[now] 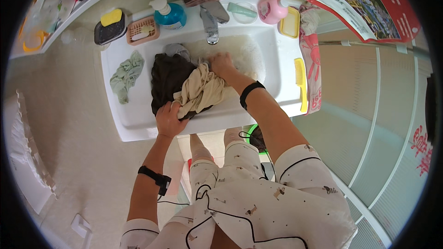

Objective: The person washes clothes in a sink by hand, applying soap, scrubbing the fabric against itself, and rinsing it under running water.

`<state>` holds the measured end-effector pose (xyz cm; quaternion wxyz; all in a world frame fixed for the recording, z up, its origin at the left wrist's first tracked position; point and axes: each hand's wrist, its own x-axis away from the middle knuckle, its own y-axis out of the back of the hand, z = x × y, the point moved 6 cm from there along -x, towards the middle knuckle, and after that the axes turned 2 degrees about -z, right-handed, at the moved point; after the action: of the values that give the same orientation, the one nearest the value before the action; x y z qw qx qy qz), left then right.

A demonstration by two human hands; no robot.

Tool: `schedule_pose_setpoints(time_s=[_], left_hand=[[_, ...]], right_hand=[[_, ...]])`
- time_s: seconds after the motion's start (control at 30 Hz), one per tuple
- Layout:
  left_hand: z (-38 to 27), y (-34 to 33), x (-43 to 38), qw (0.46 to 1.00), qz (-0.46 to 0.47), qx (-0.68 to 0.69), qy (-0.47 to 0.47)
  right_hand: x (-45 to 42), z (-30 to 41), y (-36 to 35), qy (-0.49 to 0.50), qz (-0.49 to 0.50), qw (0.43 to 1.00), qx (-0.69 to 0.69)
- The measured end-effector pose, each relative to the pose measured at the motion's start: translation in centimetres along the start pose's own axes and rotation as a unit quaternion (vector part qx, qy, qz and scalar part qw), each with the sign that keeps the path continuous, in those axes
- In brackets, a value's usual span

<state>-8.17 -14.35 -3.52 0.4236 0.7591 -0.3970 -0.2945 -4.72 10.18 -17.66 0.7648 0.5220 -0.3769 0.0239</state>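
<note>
A white washbasin [136,117] lies before me with cloudy, sudsy water [247,53] in its bowl. A dark brown cloth [169,77] and a cream cloth [202,88] are bunched together on its left-centre part, reaching the front rim. My left hand [170,119] grips the dark cloth's near edge at that rim, its fingertips beside the cream cloth. Below the faucet [210,26], my right hand [222,64] reaches into the bowl at the water, just past the cream cloth; its fingertips are partly hidden. A grey cloth [178,51] shows behind the dark one.
A pale green cloth [127,76] lies on the basin's left ledge. Along the back stand a black soap dish [104,34] with a yellow sponge, a pink soap dish [152,26], a blue pump bottle [171,17] and a pink bottle [271,10]. A yellow comb [301,83] rests at right.
</note>
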Motion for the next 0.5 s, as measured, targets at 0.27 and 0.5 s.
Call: schedule_pose_setpoints(time_s=[0.27, 0.5], left_hand=[[0.6, -0.2, 0.2, 1.000, 0.017, -0.001, 0.018], [0.7, 0.0, 0.2, 1.000, 0.003, 0.013, 0.015]], right_hand=[[-1.0, -0.5, -0.7, -0.011, -0.029, 0.999, 0.007], [-0.3, -3.2, -1.8, -0.043, -0.149, 0.979, -0.133]])
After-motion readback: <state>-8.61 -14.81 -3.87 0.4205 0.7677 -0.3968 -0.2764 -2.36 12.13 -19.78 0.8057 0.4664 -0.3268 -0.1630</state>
